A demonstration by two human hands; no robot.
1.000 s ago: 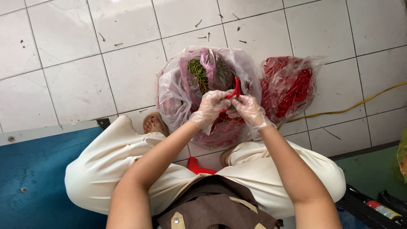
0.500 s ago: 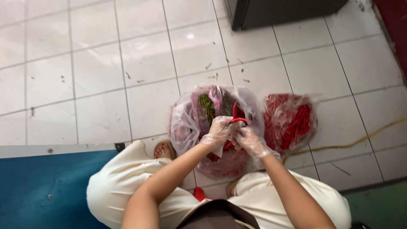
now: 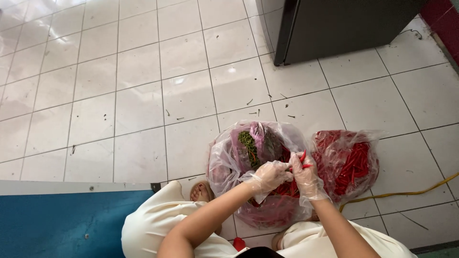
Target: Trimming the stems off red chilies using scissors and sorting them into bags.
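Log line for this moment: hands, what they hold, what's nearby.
left hand: gloved, on chili | right hand: gloved, pinching red chili | below: open bag of chilies and stems | right: second bag of chilies | floor: tiled

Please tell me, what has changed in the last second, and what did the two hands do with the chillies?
The view tilted up: more floor and a dark cabinet appear. The gloved left hand and right hand stay together over the open bag, still holding red chillies. The second bag has not moved.

clear plastic bag [image 3: 224, 165] of chillies, second bag [image 3: 368, 143] just right
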